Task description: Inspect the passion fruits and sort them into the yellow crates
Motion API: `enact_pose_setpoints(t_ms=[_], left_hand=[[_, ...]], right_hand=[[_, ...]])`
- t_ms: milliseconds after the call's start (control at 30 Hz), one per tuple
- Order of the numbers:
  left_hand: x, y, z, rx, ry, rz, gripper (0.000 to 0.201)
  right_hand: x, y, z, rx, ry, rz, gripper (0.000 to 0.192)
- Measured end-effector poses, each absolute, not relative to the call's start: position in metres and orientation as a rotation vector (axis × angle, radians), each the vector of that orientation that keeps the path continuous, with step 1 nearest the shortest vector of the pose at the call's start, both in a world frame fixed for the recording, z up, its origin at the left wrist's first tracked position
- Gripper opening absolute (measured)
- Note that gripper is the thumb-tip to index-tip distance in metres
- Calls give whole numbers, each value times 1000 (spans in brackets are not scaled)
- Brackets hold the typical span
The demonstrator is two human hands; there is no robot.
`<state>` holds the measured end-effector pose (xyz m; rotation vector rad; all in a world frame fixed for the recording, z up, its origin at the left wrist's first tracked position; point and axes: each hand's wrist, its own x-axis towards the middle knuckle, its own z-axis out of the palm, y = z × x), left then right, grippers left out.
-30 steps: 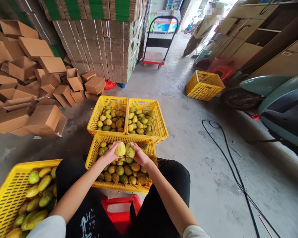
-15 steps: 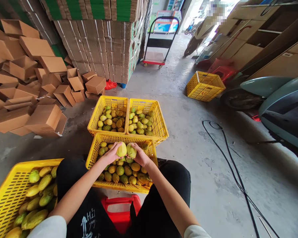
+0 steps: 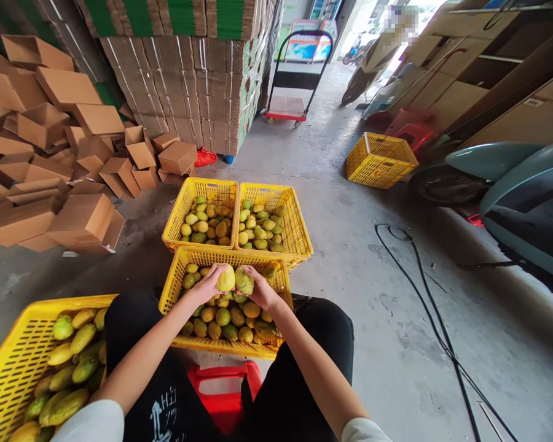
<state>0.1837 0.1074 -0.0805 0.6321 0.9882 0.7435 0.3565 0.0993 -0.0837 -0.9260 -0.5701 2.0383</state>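
My left hand [image 3: 206,285] holds a yellow mango [image 3: 225,279] and my right hand [image 3: 262,290] holds a greener mango [image 3: 243,281]. Both fruits are side by side, touching or nearly so, above the near yellow crate [image 3: 177,279] between my knees, which is partly filled with green-yellow mangoes. Beyond it stand two more yellow crates of mangoes, one on the left [image 3: 179,215] and one on the right [image 3: 299,227]. A fourth yellow crate [image 3: 9,362] with larger mangoes sits at my lower left.
I sit on a red stool [image 3: 223,393]. Loose cardboard boxes [image 3: 50,141] are piled at the left, stacked flat cartons [image 3: 188,73] behind. An empty yellow crate [image 3: 380,159], a hand trolley [image 3: 297,80], a scooter [image 3: 511,190] and a black cable [image 3: 424,294] lie to the right.
Almost nothing has moved. Both hands stay over the near crate with their mangoes; the view has shifted very slightly.
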Motion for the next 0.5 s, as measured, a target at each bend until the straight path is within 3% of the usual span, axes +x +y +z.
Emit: enact_pose_setpoints(t_ms=[500], left_hand=[[179, 110, -84, 704, 961, 655, 45]], right_hand=[[356, 100, -95, -896, -479, 2104, 24]])
